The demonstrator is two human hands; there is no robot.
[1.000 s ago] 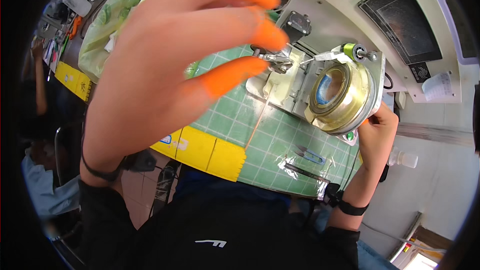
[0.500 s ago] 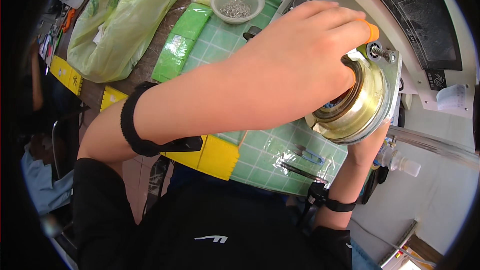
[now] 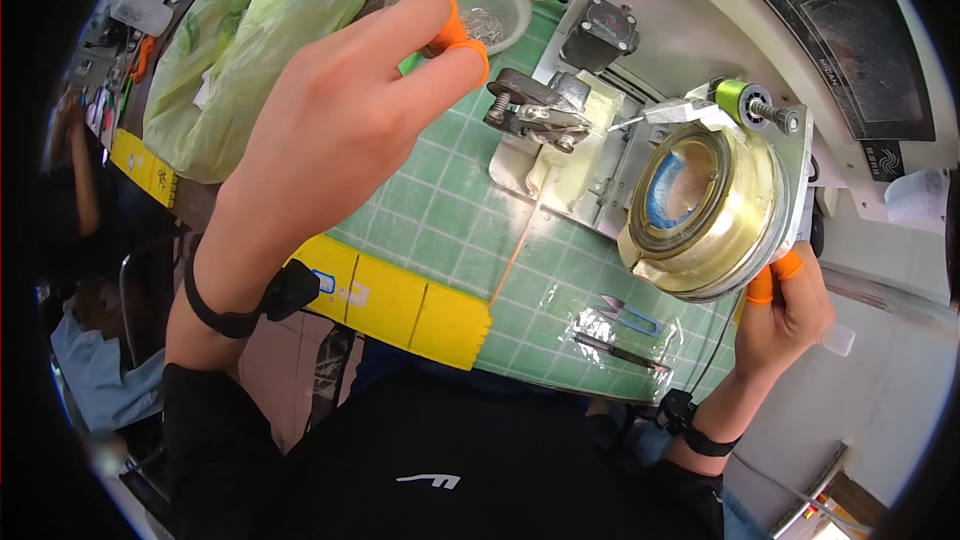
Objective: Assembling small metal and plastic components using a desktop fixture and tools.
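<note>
My left hand (image 3: 350,105) is raised over the mat beside a round translucent bowl (image 3: 515,25) of small silvery metal bits. Its thumb and finger, in orange finger cots, are pinched together; anything between them is too small or hidden to make out. At right, the fingertips of my right hand (image 3: 785,315), also in orange cots, are bent up against the lower rim of a brass-coloured ring head (image 3: 745,225) on a machine. What they grip is hidden. Inside the ring shows a blue lining (image 3: 660,190). A bright green spool (image 3: 738,100) sits above it.
A black clamp with a spring (image 3: 535,105) and a black motor (image 3: 600,32) stand left of the ring. Thread snips (image 3: 632,318) and dark tweezers (image 3: 620,350) lie on the green gridded mat (image 3: 450,190). Yellow strips (image 3: 400,310) line its front edge; a plastic bag (image 3: 255,50) lies left.
My left hand has moved from the brass ring leftward to the bowl, uncovering the clamp and the ring's opening. My right hand has shifted slightly outward and now shows below the rim.
</note>
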